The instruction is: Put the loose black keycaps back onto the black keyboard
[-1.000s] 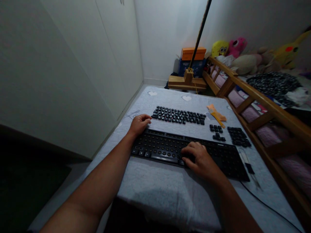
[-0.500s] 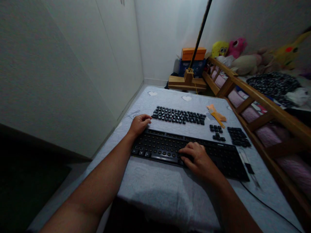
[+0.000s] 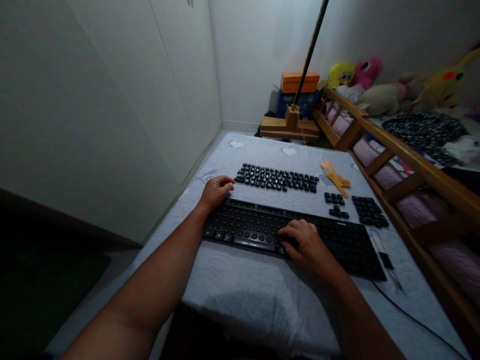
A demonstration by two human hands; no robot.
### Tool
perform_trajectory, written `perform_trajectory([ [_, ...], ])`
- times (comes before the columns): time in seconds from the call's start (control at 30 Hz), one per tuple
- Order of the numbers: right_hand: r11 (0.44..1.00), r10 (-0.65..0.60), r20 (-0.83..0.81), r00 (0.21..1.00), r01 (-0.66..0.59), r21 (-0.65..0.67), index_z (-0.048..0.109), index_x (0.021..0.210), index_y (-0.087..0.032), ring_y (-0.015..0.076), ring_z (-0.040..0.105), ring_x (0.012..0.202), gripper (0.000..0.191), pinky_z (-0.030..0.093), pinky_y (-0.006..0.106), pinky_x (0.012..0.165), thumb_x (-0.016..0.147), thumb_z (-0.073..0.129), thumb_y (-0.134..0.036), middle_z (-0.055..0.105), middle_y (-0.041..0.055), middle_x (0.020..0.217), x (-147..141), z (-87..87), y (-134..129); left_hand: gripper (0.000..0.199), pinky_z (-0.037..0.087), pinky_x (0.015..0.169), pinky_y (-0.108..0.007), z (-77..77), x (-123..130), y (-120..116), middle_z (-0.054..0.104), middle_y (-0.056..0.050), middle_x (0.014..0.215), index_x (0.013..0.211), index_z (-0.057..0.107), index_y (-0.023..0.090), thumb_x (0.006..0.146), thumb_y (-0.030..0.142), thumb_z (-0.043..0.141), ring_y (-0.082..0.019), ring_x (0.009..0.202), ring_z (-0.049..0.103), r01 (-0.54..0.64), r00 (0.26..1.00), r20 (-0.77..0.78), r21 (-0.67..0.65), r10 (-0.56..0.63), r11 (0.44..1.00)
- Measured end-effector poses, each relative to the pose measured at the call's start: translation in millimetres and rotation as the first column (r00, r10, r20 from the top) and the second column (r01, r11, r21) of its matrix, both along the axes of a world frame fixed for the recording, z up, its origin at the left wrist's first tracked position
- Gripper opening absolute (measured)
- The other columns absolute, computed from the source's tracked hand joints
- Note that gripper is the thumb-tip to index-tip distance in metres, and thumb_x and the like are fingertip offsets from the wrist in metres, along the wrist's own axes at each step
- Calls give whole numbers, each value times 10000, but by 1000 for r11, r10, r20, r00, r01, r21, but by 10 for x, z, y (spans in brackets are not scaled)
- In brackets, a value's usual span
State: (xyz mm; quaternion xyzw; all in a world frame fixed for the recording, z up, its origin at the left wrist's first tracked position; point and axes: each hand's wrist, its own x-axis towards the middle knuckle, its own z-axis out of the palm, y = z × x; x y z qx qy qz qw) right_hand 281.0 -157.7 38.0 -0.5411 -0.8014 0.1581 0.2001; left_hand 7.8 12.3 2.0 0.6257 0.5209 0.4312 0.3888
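A black keyboard (image 3: 258,227) lies on the cloth-covered table, with most of its keycaps off; the space bar and a few bottom-row keys are on it. My right hand (image 3: 303,239) rests over it, thumb and forefinger bent close together near the right end of the space bar; whatever is between them is hidden. Beyond the keyboard's far left corner, my left hand (image 3: 218,191) is closed with thumb against fingers, beside the left end of the loose keycaps (image 3: 275,177) laid out in rows. I cannot make out anything in it.
Smaller keycap groups (image 3: 333,198) and a keypad block (image 3: 369,211) lie to the right. An orange-handled brush (image 3: 335,182) lies on an orange cloth (image 3: 341,178). A wire keycap puller (image 3: 385,260) sits beside the keyboard, near its cable (image 3: 412,317). A wooden bed rail (image 3: 397,155) borders the right.
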Motion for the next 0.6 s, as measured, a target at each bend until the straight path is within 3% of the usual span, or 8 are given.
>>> perform_trajectory([
  [0.37, 999, -11, -15, 1000, 10, -35, 674, 899, -203, 213, 558, 897, 213, 372, 376, 823, 764, 618, -49, 666, 43, 893, -20, 24, 28, 250, 472, 692, -287, 1, -7, -3, 699, -32, 730, 850, 711, 153, 697, 327, 616, -170, 690, 626, -3, 1000, -11, 5, 3, 1000],
  [0.6, 988, -65, -223, 973, 31, -152, 657, 897, -207, 203, 583, 861, 167, 426, 355, 798, 757, 604, -133, 656, 39, 874, 99, 99, 33, 251, 462, 661, -277, -23, -2, 16, 694, -30, 737, 858, 708, 155, 708, 326, 599, -161, 668, 612, 5, 1000, -4, -2, -5, 1000],
])
